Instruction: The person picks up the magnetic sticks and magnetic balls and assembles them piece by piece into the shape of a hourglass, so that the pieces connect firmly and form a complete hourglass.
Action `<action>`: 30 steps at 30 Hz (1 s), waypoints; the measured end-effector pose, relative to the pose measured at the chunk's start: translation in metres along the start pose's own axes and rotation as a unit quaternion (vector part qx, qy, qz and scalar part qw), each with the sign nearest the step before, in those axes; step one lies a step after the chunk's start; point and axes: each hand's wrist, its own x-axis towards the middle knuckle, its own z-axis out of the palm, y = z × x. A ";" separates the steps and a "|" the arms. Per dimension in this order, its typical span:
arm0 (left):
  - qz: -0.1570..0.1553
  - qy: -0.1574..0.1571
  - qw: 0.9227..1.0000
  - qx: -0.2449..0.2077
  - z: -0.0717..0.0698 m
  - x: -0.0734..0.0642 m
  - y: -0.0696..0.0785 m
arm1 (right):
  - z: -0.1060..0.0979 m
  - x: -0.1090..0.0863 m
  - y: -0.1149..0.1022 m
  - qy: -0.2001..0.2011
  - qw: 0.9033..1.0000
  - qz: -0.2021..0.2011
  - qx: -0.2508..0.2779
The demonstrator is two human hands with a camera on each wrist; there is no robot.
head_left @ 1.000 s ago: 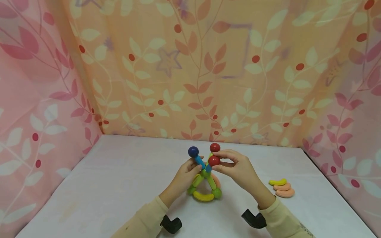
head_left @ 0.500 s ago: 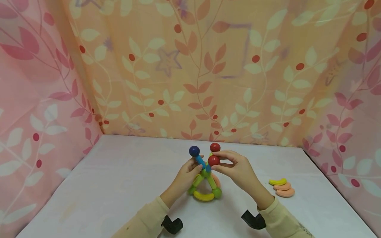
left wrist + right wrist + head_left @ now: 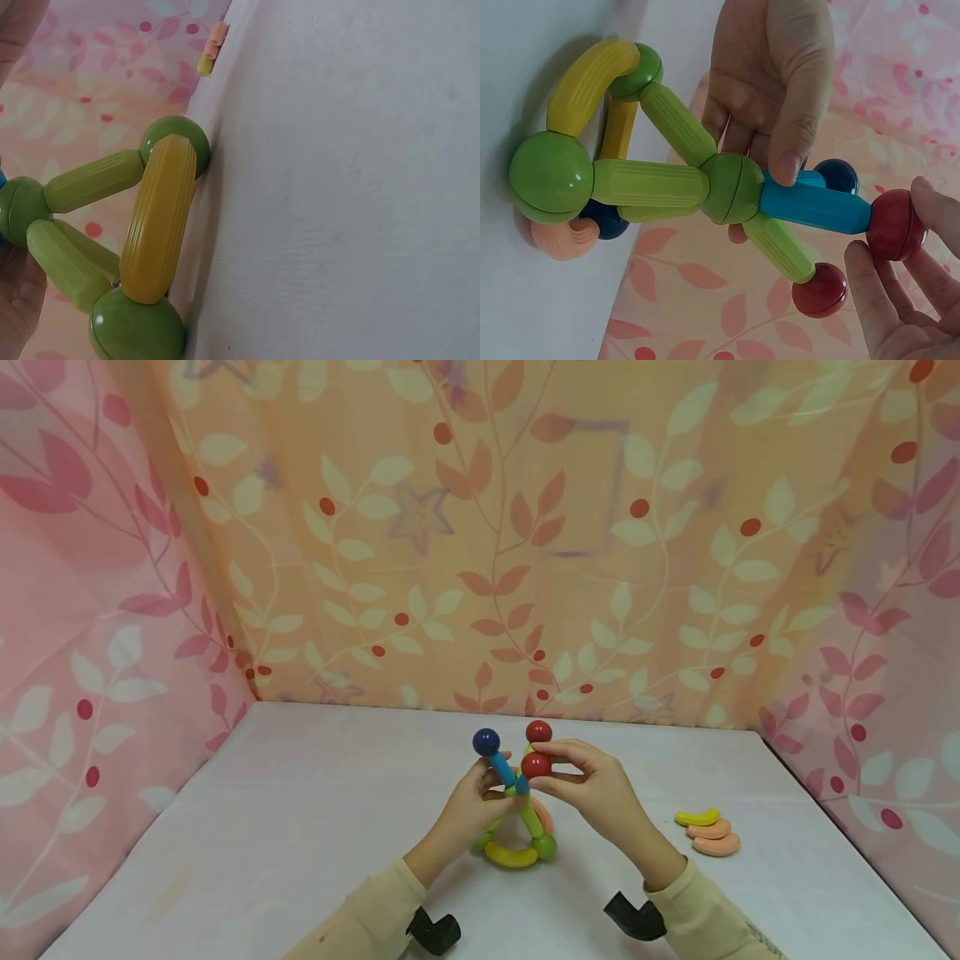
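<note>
A magnetic ball-and-stick model stands on the white table, with a yellow curved stick [image 3: 159, 225] and green balls in its base. Sticks rise from the base to a green ball [image 3: 733, 187] at the centre. My left hand [image 3: 463, 810] grips the model around this ball, its thumb against a blue stick [image 3: 815, 210] and other fingers behind. My right hand [image 3: 596, 781] pinches the red ball [image 3: 894, 225] at that blue stick's end. Another red ball [image 3: 820, 290] tops a green stick, and a dark blue ball [image 3: 486, 742] tops a second blue stick.
To the right on the table [image 3: 315, 760] lie a yellow curved stick [image 3: 697, 817] and two pink curved sticks [image 3: 716, 844], side by side. A black curved piece [image 3: 636, 917] is at each sleeve. Patterned curtains [image 3: 420, 577] enclose the back and sides.
My left thumb has shifted lower, across the central green ball in the head view. My right hand keeps its pinch on the red ball. The head view has moved slightly.
</note>
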 end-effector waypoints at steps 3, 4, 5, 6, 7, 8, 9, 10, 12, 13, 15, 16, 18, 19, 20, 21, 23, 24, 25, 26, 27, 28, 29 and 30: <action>0.002 0.006 1.000 0.002 0.002 0.000 0.001 | 0.000 -0.001 0.000 0.003 1.000 0.000 -0.005; 0.002 0.008 1.000 0.002 0.002 0.000 0.001 | 0.001 -0.001 0.000 0.004 1.000 0.000 -0.005; 0.002 0.009 1.000 0.002 0.003 0.000 0.001 | 0.001 -0.001 0.000 0.004 1.000 -0.001 -0.004; 0.002 0.010 1.000 0.002 0.003 0.000 0.001 | 0.001 -0.001 0.000 0.004 1.000 -0.002 -0.004; 0.003 0.011 1.000 0.001 0.003 0.000 0.001 | 0.001 -0.001 0.000 0.005 1.000 -0.002 -0.004; 0.003 0.012 1.000 0.001 0.003 0.000 0.002 | 0.001 -0.001 0.000 0.005 1.000 -0.003 -0.005; 0.004 0.014 1.000 0.002 0.004 0.000 0.002 | 0.001 -0.001 0.000 0.005 1.000 -0.003 -0.005; 0.004 0.015 1.000 0.002 0.004 0.000 0.002 | 0.001 -0.001 0.000 0.005 1.000 -0.003 -0.004; 0.005 0.018 1.000 0.003 0.004 0.000 0.003 | 0.000 -0.001 -0.001 0.005 1.000 -0.002 -0.004; 0.005 0.019 1.000 0.003 0.004 0.001 0.003 | -0.001 -0.002 -0.001 0.005 1.000 -0.001 -0.001; 0.005 0.021 1.000 0.006 0.005 0.000 0.003 | -0.004 -0.004 -0.001 0.010 1.000 0.004 0.002; 0.005 0.020 1.000 0.007 0.005 0.000 0.003 | -0.007 -0.005 -0.001 0.017 1.000 0.009 0.004; 0.001 0.021 1.000 0.012 0.005 -0.001 0.002 | -0.014 -0.009 -0.001 0.035 0.999 0.032 0.014; -0.001 0.022 1.000 0.015 0.005 -0.001 0.002 | -0.020 -0.011 -0.001 0.044 0.998 0.048 0.020; -0.003 0.022 1.000 0.017 0.005 -0.002 0.002 | -0.026 -0.013 0.001 0.055 0.996 0.068 0.022; -0.006 0.022 1.000 0.018 0.005 -0.003 0.003 | -0.033 -0.015 0.002 0.065 0.994 0.088 0.024; -0.009 0.023 0.999 0.020 0.005 -0.003 0.003 | -0.049 -0.020 0.007 0.075 0.988 0.132 0.029; -0.008 0.023 1.000 0.019 0.006 -0.004 0.003 | -0.059 -0.023 0.010 0.076 0.985 0.155 0.024; -0.008 0.023 1.000 0.017 0.006 -0.004 0.002 | -0.069 -0.027 0.014 0.076 0.980 0.183 0.027; -0.009 0.024 1.000 0.017 0.006 -0.004 0.002 | -0.079 -0.030 0.017 0.072 0.974 0.212 0.027; -0.011 0.025 0.999 0.016 0.005 -0.004 0.001 | -0.089 -0.034 0.022 0.070 0.967 0.242 0.029; -0.013 0.026 0.999 0.016 0.005 -0.004 0.001 | -0.098 -0.038 0.027 0.070 0.960 0.268 0.031; -0.016 0.027 0.999 0.015 0.005 -0.004 0.000 | -0.108 -0.042 0.032 0.070 0.953 0.292 0.030; -0.016 0.027 0.999 0.016 0.005 -0.004 -0.001 | -0.116 -0.047 0.039 0.071 0.948 0.308 0.022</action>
